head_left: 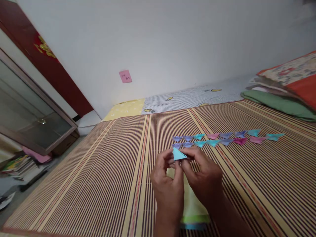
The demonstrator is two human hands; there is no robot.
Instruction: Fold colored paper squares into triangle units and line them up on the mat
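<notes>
Between my two hands is a light blue piece of folded paper (178, 154), triangular in shape. My left hand (166, 184) pinches its left side with thumb and fingers. On the other side my right hand (204, 174) grips the right corner, its fingertips partly hidden. Both hands are raised above a stack of yellow-green paper (194, 204), which my wrists partly cover. Just beyond the fingers lie two rows of small folded paper pieces (225, 142) in purple, turquoise, blue and pink.
A striped bamboo mat (111, 177) spreads under everything. At the back right are folded bedding (278, 103) and a cushion (301, 79). A pink note (125, 76) sticks to the white wall. On the left stand a glass-doored cabinet (29, 108) and a pile of books (19, 166).
</notes>
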